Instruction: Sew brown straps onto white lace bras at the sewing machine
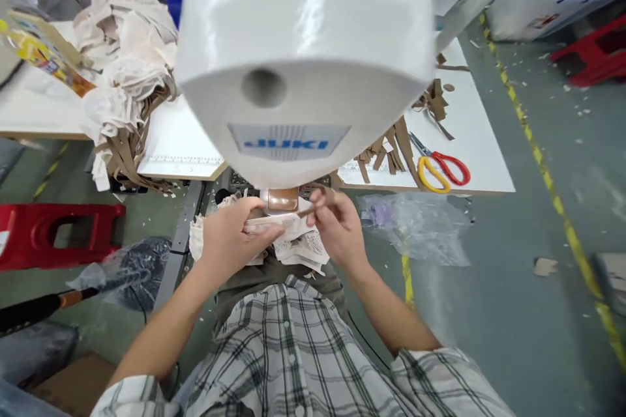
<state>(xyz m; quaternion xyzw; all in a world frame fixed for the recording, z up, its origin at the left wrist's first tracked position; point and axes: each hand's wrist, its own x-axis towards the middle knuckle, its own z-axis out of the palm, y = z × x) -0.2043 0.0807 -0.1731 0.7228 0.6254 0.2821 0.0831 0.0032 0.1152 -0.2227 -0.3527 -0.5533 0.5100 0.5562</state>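
Note:
A large white sewing machine [303,26] marked JUKI fills the upper middle of the head view. Below its head, my left hand [225,234] grips the edge of a pale fabric piece [293,229] between thumb and fingers. On the other side, my right hand [338,225] pinches a narrow brown fabric strip [306,211] that runs toward the copper-coloured part [282,199] under the head. More printed white fabric [306,253] hangs down over my lap. The machine hides where strip and fabric meet.
Yellow-and-red scissors [443,171] and brown strips [388,150] lie on the right tabletop [474,117]. A heap of white and brown pieces [130,45] and a bottle [49,62] are at left. A red stool [59,234] and plastic bags [415,225] lie lower.

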